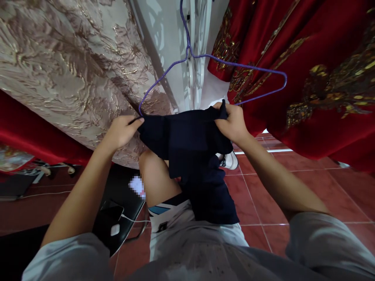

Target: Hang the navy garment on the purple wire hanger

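Soft, light dark-navy fabric garment (190, 156) droops over the knee beneath a purple wire hanger (211, 58); left hand (121, 130) and right hand (231, 123) pinch its top corners, likely the best holds.

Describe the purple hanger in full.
The hanger is thin purple wire, twisted at the neck, its stem running up out of view. It hangs slightly tilted between pale brocade and red embroidered cloth. Its left end sits at the left hand, where a dark navy garment meets it; the right hand grips the garment just below the wire's right side.
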{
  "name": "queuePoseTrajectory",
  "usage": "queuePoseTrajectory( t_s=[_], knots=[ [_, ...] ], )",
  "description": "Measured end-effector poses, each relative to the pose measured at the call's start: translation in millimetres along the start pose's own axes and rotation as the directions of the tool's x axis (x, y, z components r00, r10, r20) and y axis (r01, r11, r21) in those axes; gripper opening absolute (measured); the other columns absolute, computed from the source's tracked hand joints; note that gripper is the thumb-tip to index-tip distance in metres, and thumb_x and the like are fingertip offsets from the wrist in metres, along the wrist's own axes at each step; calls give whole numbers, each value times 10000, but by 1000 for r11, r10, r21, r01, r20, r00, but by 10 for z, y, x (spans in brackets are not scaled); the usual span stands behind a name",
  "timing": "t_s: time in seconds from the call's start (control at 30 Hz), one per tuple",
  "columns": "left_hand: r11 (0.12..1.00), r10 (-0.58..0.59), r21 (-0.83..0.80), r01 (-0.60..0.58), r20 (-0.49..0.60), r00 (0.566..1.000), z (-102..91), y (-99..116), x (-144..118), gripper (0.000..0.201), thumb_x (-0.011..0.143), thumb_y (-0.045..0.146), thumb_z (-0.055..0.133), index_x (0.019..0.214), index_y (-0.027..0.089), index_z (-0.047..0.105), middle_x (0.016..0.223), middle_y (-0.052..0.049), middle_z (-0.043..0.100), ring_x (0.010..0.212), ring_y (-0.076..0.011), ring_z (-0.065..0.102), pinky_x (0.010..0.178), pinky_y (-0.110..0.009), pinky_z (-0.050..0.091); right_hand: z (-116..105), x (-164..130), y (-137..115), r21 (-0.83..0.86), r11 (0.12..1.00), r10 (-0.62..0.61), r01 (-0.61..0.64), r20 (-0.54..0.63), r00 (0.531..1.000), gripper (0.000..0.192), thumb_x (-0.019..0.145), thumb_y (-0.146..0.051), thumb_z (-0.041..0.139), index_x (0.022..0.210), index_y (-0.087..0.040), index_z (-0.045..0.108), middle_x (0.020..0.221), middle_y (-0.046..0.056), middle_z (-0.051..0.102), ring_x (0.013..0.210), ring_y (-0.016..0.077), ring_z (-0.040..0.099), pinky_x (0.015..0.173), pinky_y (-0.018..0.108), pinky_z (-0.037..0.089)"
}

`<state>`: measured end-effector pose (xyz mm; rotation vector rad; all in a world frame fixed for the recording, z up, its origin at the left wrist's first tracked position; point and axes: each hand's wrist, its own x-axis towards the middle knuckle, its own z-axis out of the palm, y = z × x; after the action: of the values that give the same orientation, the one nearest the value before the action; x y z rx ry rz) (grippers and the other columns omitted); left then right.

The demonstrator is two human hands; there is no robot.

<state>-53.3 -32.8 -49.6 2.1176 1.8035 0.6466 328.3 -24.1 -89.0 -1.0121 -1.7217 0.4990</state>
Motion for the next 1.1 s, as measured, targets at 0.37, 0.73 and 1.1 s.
queuePoseTrajectory(
  t_s=[0.37,0.73,1.1],
  knots=[
    [910,389,42,-412,-429,815,-110,290,102,390,1011,586,558,954,205,617,1239,-33,695,1192,-221,636,1073,-400,472,73,96,-44,116,985,135,-132,-26,990,269,760,-153,618,561,-212,448,575,-12,409,591,131,375,615,324,383],
    [843,355,-239,-482,-426,832,-47,677,458,229,874,319,730,1103,305,744,1197,-12,730,1230,-307,547,1205,-421,298,-375,-210,-122,114,989,-110,91,172,979,354,872,-236,684,1214,-271,767,1126,33,767,1075,249,722,985,410,578],
    [910,309,-123,-397,-439,844,-156,683,484,284,883,122,706,1151,204,752,1125,-62,688,1133,-305,496,1196,-449,316,-559,-305,-375,512,826,220,-234,90,971,285,718,-456,884,728,-228,713,722,15,696,683,224,694,646,380,612]
  ],
)
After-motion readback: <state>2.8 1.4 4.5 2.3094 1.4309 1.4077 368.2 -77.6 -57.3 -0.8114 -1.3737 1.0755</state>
